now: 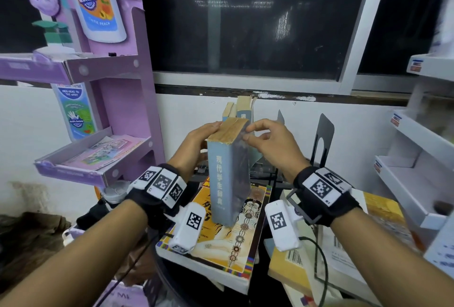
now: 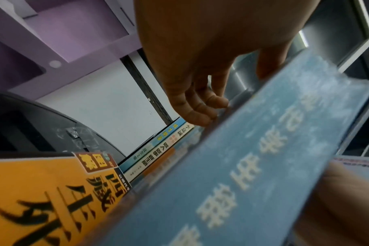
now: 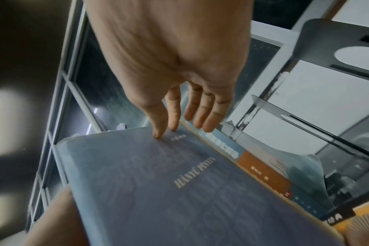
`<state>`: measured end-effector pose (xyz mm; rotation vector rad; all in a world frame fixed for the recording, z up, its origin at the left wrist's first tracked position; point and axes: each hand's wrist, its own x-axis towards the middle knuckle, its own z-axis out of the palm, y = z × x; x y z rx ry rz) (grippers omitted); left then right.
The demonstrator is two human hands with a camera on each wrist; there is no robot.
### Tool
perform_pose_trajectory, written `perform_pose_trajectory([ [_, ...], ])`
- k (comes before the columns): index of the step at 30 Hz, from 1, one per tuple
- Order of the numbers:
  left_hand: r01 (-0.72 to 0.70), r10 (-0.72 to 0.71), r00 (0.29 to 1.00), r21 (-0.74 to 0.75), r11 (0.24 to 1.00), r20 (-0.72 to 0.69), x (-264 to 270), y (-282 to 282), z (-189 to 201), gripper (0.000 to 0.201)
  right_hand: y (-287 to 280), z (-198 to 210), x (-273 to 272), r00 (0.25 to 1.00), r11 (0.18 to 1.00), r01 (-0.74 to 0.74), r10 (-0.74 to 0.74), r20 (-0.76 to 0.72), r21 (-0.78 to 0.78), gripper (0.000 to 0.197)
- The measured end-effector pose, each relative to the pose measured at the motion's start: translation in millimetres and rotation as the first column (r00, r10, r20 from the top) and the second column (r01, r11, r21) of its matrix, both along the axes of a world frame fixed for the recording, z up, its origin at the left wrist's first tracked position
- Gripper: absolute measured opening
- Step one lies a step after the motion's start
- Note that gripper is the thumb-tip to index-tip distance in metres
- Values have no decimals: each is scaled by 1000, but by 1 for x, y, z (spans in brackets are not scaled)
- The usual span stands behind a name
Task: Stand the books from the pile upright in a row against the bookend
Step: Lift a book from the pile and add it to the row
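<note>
A thick blue-grey book [image 1: 228, 179] [image 2: 253, 158] [image 3: 179, 191] stands upright, spine towards me, with its bottom end on the orange book [image 1: 250, 223] [image 2: 42, 191] that tops the pile. My left hand [image 1: 201, 137] [image 2: 200, 74] grips it near the top, fingers on the left cover and one finger over the top edge. The fingertips of my right hand [image 1: 270, 144] [image 3: 169, 66] touch its right cover near the top. Behind it, two books [image 1: 242, 110] [image 2: 158, 149] [image 3: 253, 163] stand upright. A black bookend [image 1: 325, 134] [image 3: 337, 41] stands to the right.
A second thin bookend [image 1: 280, 117] rises just right of the standing books. A purple display shelf [image 1: 110, 110] is close on the left, white shelves [image 1: 417, 159] on the right. Flat books and papers [image 1: 383, 208] and a black cable [image 1: 321, 257] lie at the right.
</note>
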<state>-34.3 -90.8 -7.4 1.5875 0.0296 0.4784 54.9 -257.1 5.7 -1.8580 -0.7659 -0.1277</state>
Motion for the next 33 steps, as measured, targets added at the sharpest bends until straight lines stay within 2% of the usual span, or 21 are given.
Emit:
perform_pose_trajectory([
  [4,-9,10,1000,100,995,-7,12,-1,7,40,-8,5,-18,998,999,-37,36,-52,-21,30],
  [6,4,-4,1000,132,991,1,19,-2,12,25,-12,3,-25,986,994,-107,109,-128,22,42],
  [9,-38,38,999,53,998,3,24,-7,15,23,-15,1,-33,962,980,-200,200,-185,22,75],
  [11,-25,25,1000,-14,1000,19,26,-9,9,8,-15,-1,-36,964,976,-218,212,-163,-20,95],
  [13,-30,32,999,-80,996,23,27,-13,6,17,-13,-1,-41,971,977,-207,198,-133,-52,104],
  [15,-48,49,999,-87,995,6,29,-18,7,27,-11,-1,-43,977,979,-192,185,-104,-63,103],
  [19,-55,55,998,-22,998,-30,29,-25,11,61,-11,3,-45,978,978,-193,186,-90,-77,88],
  [22,-89,88,994,-17,996,-62,27,-28,9,76,-14,8,-48,978,975,-197,188,-88,-101,81],
  [23,-112,111,992,-13,994,-67,29,-27,9,74,-15,10,-49,977,972,-206,197,-85,-109,78],
  [26,-240,244,965,48,969,-94,28,-28,10,36,-18,17,-52,971,964,-235,228,-72,-124,60],
  [27,-267,273,957,70,961,-100,29,-27,10,29,-19,19,-53,969,962,-244,237,-70,-124,53],
  [29,-282,288,954,80,956,-79,28,-27,9,23,-19,21,-54,968,958,-250,243,-68,-138,49],
  [33,-229,226,971,-29,973,-74,26,-26,7,22,-17,22,-54,972,955,-234,230,-44,-181,60],
])
